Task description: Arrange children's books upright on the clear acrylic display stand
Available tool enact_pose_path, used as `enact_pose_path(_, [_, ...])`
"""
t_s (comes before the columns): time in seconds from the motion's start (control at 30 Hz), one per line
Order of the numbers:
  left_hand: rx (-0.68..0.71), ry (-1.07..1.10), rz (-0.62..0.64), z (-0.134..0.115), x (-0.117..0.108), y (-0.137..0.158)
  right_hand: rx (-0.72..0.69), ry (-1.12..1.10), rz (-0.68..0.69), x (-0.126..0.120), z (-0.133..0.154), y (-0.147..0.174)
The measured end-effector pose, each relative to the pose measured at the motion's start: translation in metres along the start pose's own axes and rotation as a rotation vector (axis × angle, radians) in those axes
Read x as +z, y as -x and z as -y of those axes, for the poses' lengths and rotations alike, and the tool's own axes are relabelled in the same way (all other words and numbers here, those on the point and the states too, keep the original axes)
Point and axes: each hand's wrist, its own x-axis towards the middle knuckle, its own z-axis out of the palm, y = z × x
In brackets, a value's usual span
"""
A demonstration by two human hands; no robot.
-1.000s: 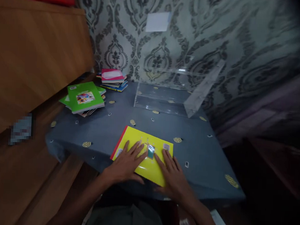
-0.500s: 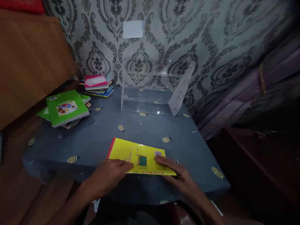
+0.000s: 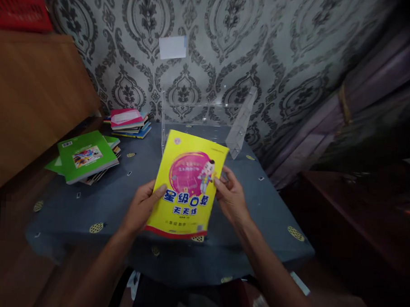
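A yellow workbook [image 3: 187, 171] with a pink circle, a cartoon child and blue lettering is held up over the near part of the table, its front cover facing me. My left hand [image 3: 143, 207] grips its left edge, thumb on the cover. On the opposite edge my right hand [image 3: 232, 193] is closed with the thumb in front; its other fingers are partly behind the book. Beyond the workbook stands a clear acrylic rack [image 3: 238, 123], its lower middle hidden by the book.
A green book [image 3: 86, 155] tops a loose pile at the table's left. Behind it is a smaller stack with a pink book [image 3: 127, 118] on top. A wooden cabinet [image 3: 37, 101] borders the left, a purple curtain [image 3: 311, 126] the right. Patterned cloth [image 3: 256, 214] covers the table.
The workbook has been raised from near the table's front edge and turned from its back cover to its front. My hands now hold its left and right edges.
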Motion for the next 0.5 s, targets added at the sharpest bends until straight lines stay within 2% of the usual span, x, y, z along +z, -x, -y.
enact_pose_path(0.07, [-0.007, -0.011, -0.061, 0.018, -0.006, -0.013, 0.064, 0.056, 0.026, 0.000, -0.012, -0.007])
enact_pose_path(0.1, [0.002, -0.098, -0.089, 0.028, -0.011, -0.019, 0.092, 0.101, 0.022, -0.002, -0.020, -0.010])
enact_pose_path(0.17, [0.071, -0.440, -0.184, 0.048, -0.025, -0.028, 0.130, 0.255, -0.006, -0.008, -0.038, -0.015])
enact_pose_path(0.23, [0.210, -0.800, -0.262, 0.063, -0.038, -0.034, 0.134, 0.435, -0.023, -0.015, -0.053, -0.016])
enact_pose_path(0.33, [0.371, -1.103, -0.215, 0.075, -0.050, -0.039, 0.100, 0.534, -0.013, -0.021, -0.064, -0.014])
enact_pose_path(0.5, [0.455, -1.242, -0.134, 0.076, -0.049, -0.064, 0.095, 0.489, 0.000, -0.020, -0.061, -0.012])
